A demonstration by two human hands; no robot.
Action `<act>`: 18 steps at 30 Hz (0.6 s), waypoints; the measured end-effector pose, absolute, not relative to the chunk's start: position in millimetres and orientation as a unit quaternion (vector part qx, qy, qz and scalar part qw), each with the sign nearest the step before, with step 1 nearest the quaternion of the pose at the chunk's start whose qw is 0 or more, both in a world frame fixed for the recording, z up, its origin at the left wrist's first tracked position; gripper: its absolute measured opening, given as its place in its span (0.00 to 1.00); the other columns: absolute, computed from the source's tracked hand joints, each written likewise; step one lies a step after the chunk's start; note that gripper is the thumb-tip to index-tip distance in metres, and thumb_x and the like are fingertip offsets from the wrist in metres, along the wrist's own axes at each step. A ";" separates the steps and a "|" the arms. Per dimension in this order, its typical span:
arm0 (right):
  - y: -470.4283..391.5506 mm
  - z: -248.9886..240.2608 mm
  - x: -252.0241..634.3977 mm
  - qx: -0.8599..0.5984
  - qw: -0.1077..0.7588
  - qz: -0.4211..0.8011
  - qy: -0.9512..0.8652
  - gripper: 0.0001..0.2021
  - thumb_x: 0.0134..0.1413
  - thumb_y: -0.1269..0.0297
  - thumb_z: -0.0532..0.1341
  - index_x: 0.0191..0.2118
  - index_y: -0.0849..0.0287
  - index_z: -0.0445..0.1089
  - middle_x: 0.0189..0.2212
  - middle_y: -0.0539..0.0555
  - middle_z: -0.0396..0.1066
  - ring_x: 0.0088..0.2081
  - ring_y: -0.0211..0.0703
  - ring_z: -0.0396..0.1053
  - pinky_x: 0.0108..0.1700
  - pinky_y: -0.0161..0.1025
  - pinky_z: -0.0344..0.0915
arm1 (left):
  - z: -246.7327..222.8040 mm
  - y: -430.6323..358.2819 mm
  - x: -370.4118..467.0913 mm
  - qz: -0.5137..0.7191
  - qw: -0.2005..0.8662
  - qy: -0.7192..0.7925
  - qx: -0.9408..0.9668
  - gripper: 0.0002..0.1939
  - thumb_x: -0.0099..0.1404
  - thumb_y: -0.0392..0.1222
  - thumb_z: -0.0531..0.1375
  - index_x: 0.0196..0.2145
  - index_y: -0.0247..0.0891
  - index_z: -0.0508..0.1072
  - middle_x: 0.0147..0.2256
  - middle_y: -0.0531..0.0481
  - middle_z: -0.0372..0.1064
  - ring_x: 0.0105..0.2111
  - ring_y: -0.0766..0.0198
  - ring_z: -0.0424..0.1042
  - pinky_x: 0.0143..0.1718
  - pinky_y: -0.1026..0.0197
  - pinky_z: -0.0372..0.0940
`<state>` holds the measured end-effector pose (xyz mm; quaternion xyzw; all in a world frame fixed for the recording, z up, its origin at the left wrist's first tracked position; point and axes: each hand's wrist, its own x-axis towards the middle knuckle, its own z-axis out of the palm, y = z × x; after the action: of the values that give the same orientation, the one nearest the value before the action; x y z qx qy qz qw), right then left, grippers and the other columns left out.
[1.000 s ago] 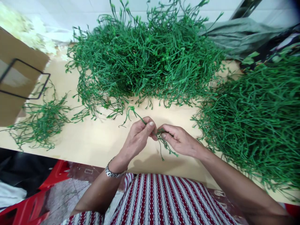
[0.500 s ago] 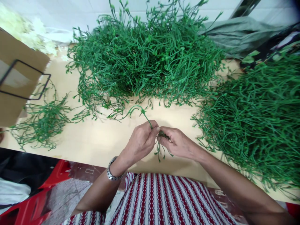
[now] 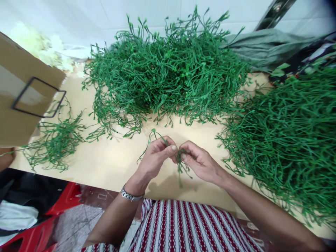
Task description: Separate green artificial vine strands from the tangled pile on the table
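Near the table's front edge, my left hand (image 3: 159,154) pinches a thin green plastic stem (image 3: 154,131), whose branching end arches up and to the left of the fingers. My right hand (image 3: 198,161) is closed on a small bunch of green sprigs (image 3: 181,164), with tips dangling below the fingers. The two hands are close together, the fingertips almost meeting. Behind them lies a wide heap of green sprigs (image 3: 168,77). A second large heap (image 3: 288,140) covers the right side.
On the left are a smaller pile of sprigs (image 3: 59,143) and a cardboard box (image 3: 23,84) with a black wire frame (image 3: 39,114). Pale flowers (image 3: 39,47) lie behind it. Red stools (image 3: 67,199) stand below the table (image 3: 105,168). Part of another person shows at the left edge.
My hands have moved slightly apart, and my left hand has turned so its thumb shows. The stem in it has tilted lower and leftward. The whole view has shifted a little.
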<state>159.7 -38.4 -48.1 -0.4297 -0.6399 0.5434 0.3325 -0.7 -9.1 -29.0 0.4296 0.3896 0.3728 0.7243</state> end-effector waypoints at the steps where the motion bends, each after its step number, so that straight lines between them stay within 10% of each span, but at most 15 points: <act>1: -38.7 -47.1 159.4 -0.431 0.335 0.539 -0.641 0.04 0.57 0.71 0.49 0.36 0.59 0.59 0.29 0.49 0.63 0.29 0.33 0.60 0.32 0.32 0.58 | -29.4 -9.4 -0.5 0.380 0.739 0.378 0.409 0.11 0.53 0.43 0.62 0.24 0.34 0.66 0.21 0.53 0.64 0.20 0.68 0.65 0.25 0.64 0.62; 11: -38.9 -35.8 153.7 -0.403 0.281 0.521 -0.698 0.07 0.55 0.73 0.50 0.38 0.59 0.63 0.31 0.51 0.67 0.32 0.35 0.64 0.35 0.32 0.59 | -34.2 -19.4 -0.4 0.441 0.810 0.339 0.187 0.22 0.57 0.56 0.53 0.23 0.32 0.67 0.22 0.50 0.63 0.17 0.69 0.62 0.16 0.67 0.56; 18: -43.1 -36.9 168.5 -0.414 0.281 0.489 -0.714 0.05 0.58 0.66 0.51 0.38 0.56 0.62 0.28 0.49 0.65 0.29 0.35 0.64 0.30 0.30 0.61 | -34.1 -54.5 -29.9 0.396 0.787 0.394 0.261 0.14 0.53 0.46 0.61 0.20 0.32 0.66 0.19 0.52 0.61 0.15 0.73 0.57 0.16 0.68 0.50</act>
<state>168.5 -43.1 -36.9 -0.4140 -0.7141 0.4894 0.2812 -29.9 -54.5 -34.1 0.2614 0.3938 0.3961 0.7872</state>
